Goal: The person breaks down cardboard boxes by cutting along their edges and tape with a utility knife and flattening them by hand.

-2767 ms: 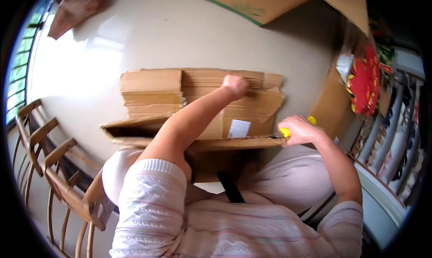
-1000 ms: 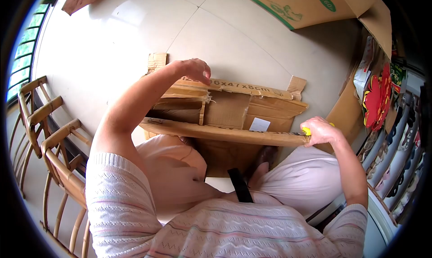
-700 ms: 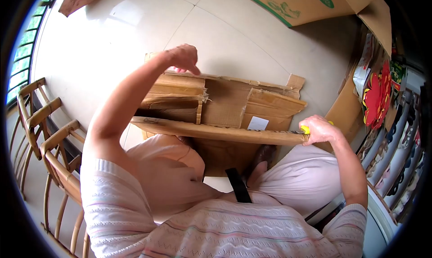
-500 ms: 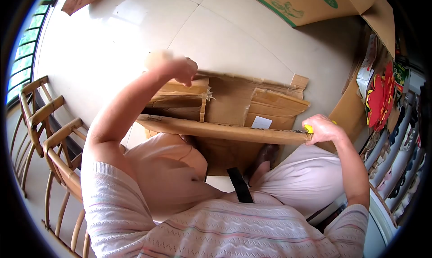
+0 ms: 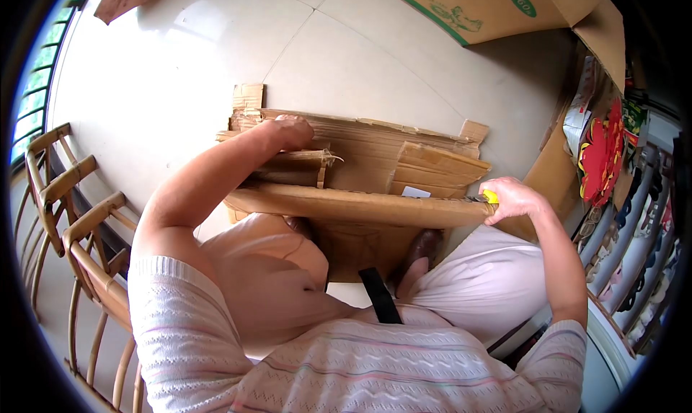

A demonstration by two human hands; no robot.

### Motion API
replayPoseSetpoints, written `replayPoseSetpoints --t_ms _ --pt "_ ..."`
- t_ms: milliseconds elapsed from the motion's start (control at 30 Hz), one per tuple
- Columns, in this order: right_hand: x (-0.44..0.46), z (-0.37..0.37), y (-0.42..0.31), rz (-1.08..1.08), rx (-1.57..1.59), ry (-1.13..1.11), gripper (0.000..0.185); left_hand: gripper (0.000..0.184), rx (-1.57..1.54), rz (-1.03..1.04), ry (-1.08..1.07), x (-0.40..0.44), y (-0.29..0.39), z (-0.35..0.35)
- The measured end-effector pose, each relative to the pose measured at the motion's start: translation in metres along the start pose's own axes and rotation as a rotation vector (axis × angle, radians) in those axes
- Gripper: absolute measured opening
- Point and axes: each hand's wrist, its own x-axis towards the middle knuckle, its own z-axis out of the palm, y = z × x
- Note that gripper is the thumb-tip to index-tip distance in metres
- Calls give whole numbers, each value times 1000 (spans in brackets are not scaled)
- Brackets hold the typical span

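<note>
Clock reference: centre of the view, 12 o'clock at the top edge.
Carton (image 5: 360, 161): open, on the floor (image 5: 389, 60), from the centre up toward 12 o'clock; near wall (image 5: 360, 204) raised, running roughly between 9 and 3 o'clock.
Left hand (image 5: 294, 132): at 11 o'clock, fingers curled, over the carton's far left part; cannot tell whether it grips the cardboard.
Right hand (image 5: 515, 199): at 3 o'clock, closed around the cutter (image 5: 491, 196), at the right end of the near wall.
Cutter: yellow handle, grey blade pointing toward 9 o'clock along the wall's upper edge; blade contact cannot be confirmed.
Torn flap (image 5: 303, 157): between 10 and 11 o'clock, just below the left hand; frayed end toward the centre.
Label (image 5: 416, 192): white, at 3 o'clock, lower part hidden by the near wall.
Shoe (image 5: 424, 247): brown, at 4 o'clock, on the person's side of the near wall.
Large box (image 5: 497, 16): green print, at 1 o'clock, well apart from the carton.
Red ornament (image 5: 602, 157): between 2 and 3 o'clock, near the rack (image 5: 631, 243).
Chair (image 5: 104, 272): between 8 and 9 o'clock.
</note>
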Motion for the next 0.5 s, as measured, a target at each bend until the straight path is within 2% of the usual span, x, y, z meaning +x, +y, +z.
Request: replayPoseSetpoints --t_ms 67,167,233,267,300,367,400,433,467,500 --pt "-1 -3 -4 22 5 -29 58 23 -39 -3 -35 1 2 0" --pt "-6 -13 -3 -3 190 -167 56 20 -9 53 -74 16 -6 13" --pt "-3 -25 11 139 616 -378 48 19 37 125 -95 19 -5 18" --pt "2 -38 12 106 731 -350 43 19 60 164 -104 15 -4 18" --pt "14 -45 23 109 743 -288 42 18 86 201 -115 12 -2 18" --pt "45 -66 25 156 574 -130 40 17 60 245 -99 12 -4 21" --pt "55 -72 3 221 440 -3 38 17 74 260 -107 12 -4 21" --pt "82 -53 18 132 494 105 37 17 87 275 -112 13 -4 21" --pt "105 -40 26 135 520 65 42 17 87 267 -122 14 -4 20" --pt "115 -39 8 129 260 79 48 17 84 257 -132 14 -4 19"
